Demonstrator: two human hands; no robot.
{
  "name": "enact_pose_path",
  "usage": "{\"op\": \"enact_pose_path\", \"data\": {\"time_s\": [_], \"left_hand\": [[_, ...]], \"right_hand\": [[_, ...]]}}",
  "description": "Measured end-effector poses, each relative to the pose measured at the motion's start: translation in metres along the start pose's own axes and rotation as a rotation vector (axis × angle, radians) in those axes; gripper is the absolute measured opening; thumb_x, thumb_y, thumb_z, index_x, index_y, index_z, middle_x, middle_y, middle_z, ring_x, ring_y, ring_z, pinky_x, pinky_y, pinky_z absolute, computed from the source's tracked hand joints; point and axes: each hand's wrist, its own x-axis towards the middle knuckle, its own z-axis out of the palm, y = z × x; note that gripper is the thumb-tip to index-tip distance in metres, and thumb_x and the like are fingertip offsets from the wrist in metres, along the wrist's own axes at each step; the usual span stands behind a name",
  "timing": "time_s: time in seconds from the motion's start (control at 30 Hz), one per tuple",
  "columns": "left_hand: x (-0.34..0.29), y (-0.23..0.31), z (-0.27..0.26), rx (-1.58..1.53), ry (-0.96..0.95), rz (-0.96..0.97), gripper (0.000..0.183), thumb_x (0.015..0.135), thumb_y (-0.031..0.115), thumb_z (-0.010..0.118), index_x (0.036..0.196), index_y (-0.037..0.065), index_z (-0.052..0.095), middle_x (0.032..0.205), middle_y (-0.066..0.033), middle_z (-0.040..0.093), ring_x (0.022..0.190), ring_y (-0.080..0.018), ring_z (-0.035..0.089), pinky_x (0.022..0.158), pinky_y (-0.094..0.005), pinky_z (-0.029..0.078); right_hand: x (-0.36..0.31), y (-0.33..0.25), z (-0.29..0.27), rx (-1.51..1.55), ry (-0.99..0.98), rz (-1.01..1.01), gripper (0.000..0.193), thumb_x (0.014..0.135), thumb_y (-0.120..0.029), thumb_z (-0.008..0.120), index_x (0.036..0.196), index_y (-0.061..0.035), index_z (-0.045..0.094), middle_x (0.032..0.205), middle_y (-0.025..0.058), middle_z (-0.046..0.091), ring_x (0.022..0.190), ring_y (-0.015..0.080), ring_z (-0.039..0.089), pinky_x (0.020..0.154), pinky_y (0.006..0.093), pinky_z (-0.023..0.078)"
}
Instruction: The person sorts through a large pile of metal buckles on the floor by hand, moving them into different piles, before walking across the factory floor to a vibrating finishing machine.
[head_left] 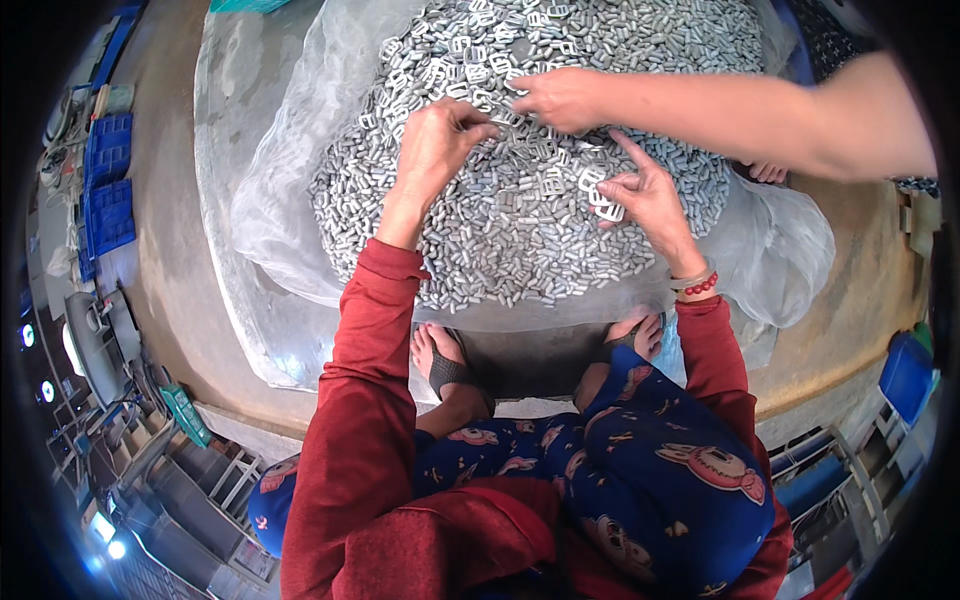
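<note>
A broad heap of small silver metal slugs (500, 250) lies in front of me, with pale metal slide buckles (460, 60) scattered over its far part. My left hand (432, 148) is over the heap's left middle, thumb and fingers pinched together; whatever they hold is too small to make out. On the right, my right hand (648, 200) grips a few pale slide buckles (603, 200) between thumb and fingers, its index finger stretched out. Between my hands, a co-worker's hand (560, 98) reaches in from the right and touches the pieces near my left fingertips.
Translucent plastic sheeting (290, 210) spreads beneath the heap and bunches up at both sides. My sandalled feet (440, 360) stand at the heap's near edge. Blue crates (108, 185) are stacked at the far left, and a blue bin (908, 375) stands at the right.
</note>
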Motion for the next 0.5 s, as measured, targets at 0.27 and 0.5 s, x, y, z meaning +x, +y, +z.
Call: {"op": "enact_pose_path", "data": {"time_s": [0.27,0.5], "left_hand": [[-0.006,0.007,-0.008,-0.973,-0.139,-0.216,0.012,0.076,0.010,0.063,0.081,0.001,0.056,0.081,-0.0061,0.056,0.061,-0.0127,0.050,0.044,-0.0219,0.041],[-0.019,0.024,0.024,-1.716,-0.304,-0.262,0.027,0.074,0.005,0.048,0.101,0.005,0.046,0.088,-0.0108,0.051,0.067,-0.0168,0.050,0.038,-0.0193,0.033]], "right_hand": [[-0.007,0.005,-0.028,0.443,-0.033,0.018,0.019,0.087,-0.013,0.056,0.102,-0.0025,0.053,0.080,0.0047,0.058,0.073,0.0165,0.060,0.055,0.0233,0.045],[0.005,-0.006,-0.029,0.117,-0.016,0.076,0.021,0.085,-0.025,0.060,0.090,-0.0062,0.052,0.062,-0.0024,0.040,0.056,0.0095,0.042,0.043,0.0204,0.029]]}}
